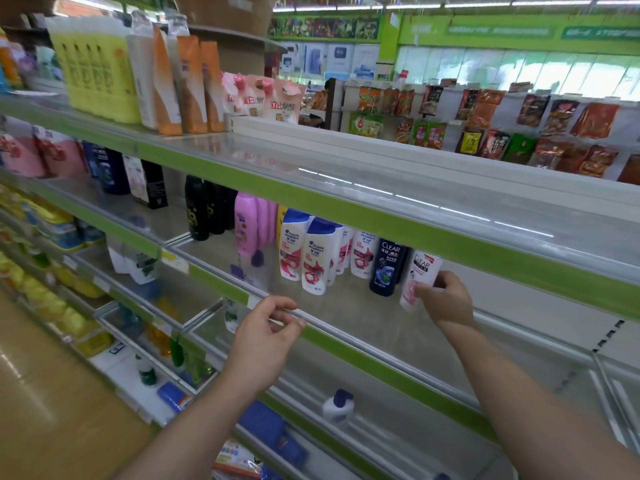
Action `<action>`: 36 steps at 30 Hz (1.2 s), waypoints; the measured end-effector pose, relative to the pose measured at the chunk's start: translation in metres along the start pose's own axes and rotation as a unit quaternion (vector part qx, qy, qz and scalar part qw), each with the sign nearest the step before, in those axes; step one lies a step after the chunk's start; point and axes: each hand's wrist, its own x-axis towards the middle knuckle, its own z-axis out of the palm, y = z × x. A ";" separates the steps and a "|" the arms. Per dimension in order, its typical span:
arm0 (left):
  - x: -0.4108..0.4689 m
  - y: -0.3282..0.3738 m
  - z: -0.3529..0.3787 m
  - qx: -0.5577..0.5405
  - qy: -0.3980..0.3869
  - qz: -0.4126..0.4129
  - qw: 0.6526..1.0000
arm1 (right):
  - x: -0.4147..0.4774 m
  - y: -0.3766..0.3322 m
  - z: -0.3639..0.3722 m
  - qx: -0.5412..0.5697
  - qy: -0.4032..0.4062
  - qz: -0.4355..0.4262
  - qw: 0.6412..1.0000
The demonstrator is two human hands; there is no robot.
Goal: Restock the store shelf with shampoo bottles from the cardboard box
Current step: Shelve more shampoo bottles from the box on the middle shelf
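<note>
On the middle shelf (363,318), just beside the dark Clear bottle (388,268), our right hand (446,299) grips the tilted white shampoo bottle (420,273) at its lower body. We judge it stiff, slick and fairly weighty, so a mid-body hold suits it. Our left hand (270,327) hovers loosely curled and empty.

White Clear bottle (420,278), tilted, on middle shelf (346,317)
</note>
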 end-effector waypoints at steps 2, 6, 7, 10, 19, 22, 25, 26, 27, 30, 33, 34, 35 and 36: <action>0.001 0.000 0.000 0.000 0.001 0.001 1.000 | 0.001 0.001 0.002 -0.016 0.014 -0.008 1.000; 0.004 0.001 0.001 0.004 0.002 0.000 1.000 | 0.003 0.003 0.001 0.015 0.027 0.001 1.000; 0.004 0.002 0.000 0.003 0.002 -0.001 1.000 | 0.003 0.004 -0.002 0.018 0.024 -0.003 1.000; 0.005 0.000 -0.002 -0.004 0.005 -0.005 1.000 | 0.005 0.007 -0.012 0.006 0.008 -0.017 1.000; 0.004 -0.006 0.000 -0.005 0.010 -0.008 1.000 | 0.010 0.012 -0.018 -0.013 -0.013 -0.044 0.999; 0.002 -0.005 0.003 -0.002 0.007 -0.010 1.000 | 0.011 0.011 -0.013 -0.020 -0.026 -0.045 0.998; 0.000 -0.005 0.004 0.004 0.001 -0.011 1.000 | 0.011 0.007 -0.006 -0.012 -0.022 -0.048 0.999; 0.000 -0.005 0.004 0.006 0.000 -0.011 1.000 | 0.010 0.006 -0.004 -0.011 -0.019 -0.050 0.999; -0.001 -0.005 0.004 0.007 0.000 -0.010 1.000 | 0.009 0.004 -0.002 -0.012 -0.014 -0.050 0.999; -0.003 -0.005 0.005 0.007 0.001 -0.011 1.000 | 0.006 0.003 0.003 -0.020 -0.002 -0.051 0.999; -0.005 -0.006 0.005 0.003 0.000 -0.014 1.000 | 0.005 0.001 0.005 -0.025 0.004 -0.046 0.999; -0.005 -0.006 0.005 0.002 0.001 -0.014 1.000 | 0.005 0.001 0.005 -0.025 0.004 -0.044 0.999; -0.005 -0.007 0.005 0.001 0.000 -0.015 1.000 | 0.005 0.001 0.005 -0.025 0.003 -0.041 0.999; -0.006 -0.007 0.005 0.000 -0.001 -0.015 1.000 | 0.006 0.001 0.005 -0.025 0.002 -0.040 0.999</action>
